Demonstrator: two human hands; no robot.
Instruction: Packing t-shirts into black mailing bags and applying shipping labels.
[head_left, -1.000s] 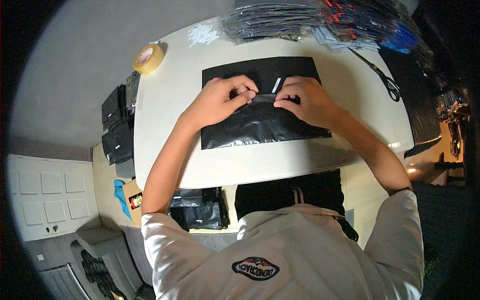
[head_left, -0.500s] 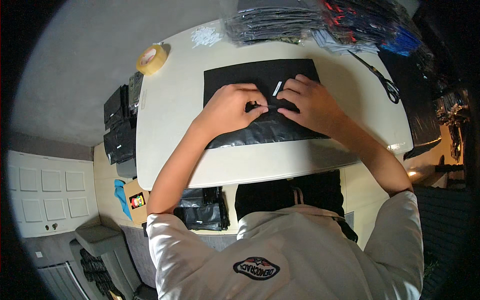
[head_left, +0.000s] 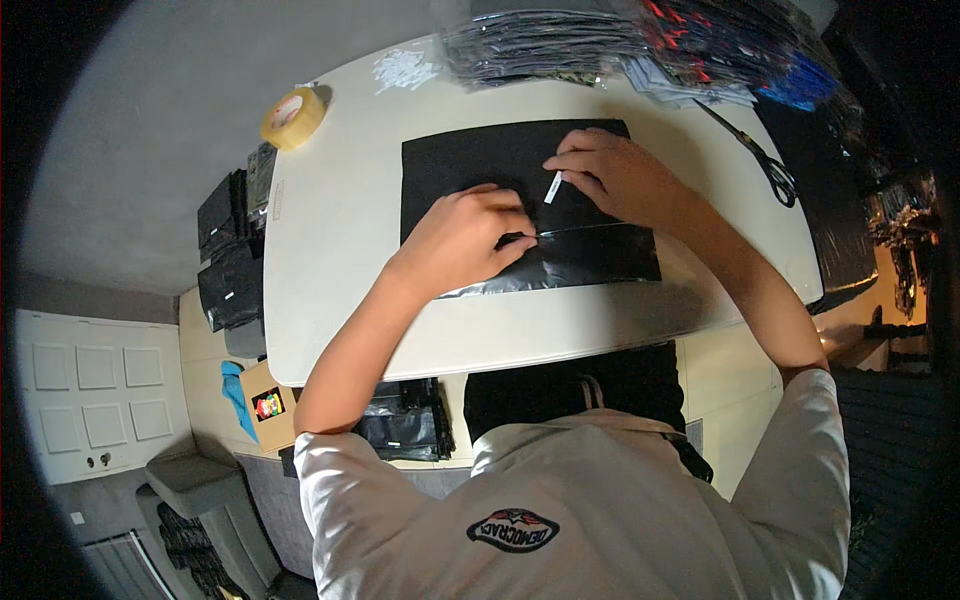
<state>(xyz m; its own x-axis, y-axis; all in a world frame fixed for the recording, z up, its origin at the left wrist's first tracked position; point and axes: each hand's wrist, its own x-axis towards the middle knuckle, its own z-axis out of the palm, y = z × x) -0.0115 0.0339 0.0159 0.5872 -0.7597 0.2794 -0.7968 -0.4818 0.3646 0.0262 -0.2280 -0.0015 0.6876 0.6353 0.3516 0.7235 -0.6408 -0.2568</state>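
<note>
A black rectangular piece [head_left: 470, 160], matte over its far part, lies flat on the white table. Along its near side runs a shiny black plastic strip [head_left: 600, 255] with a raised edge. My left hand [head_left: 470, 232] pinches that edge near the middle between thumb and fingertips. A small white label [head_left: 552, 190] is at the fingertips of my right hand [head_left: 610, 172], whose thumb and forefinger close on its upper end. The label is tilted above or against the matte part; I cannot tell which.
Clear tape roll [head_left: 293, 118] sits at the table's far left edge. Several small white labels [head_left: 405, 70] lie in a pile at the back. Stacks of bagged dark garments [head_left: 540, 45] fill the far right, with black scissors [head_left: 765, 160] nearby. Black packages [head_left: 400, 425] are below the table.
My right hand has moved from the plastic edge up to the white label and taken its upper end. My left hand remains at the edge, slightly nearer to me.
</note>
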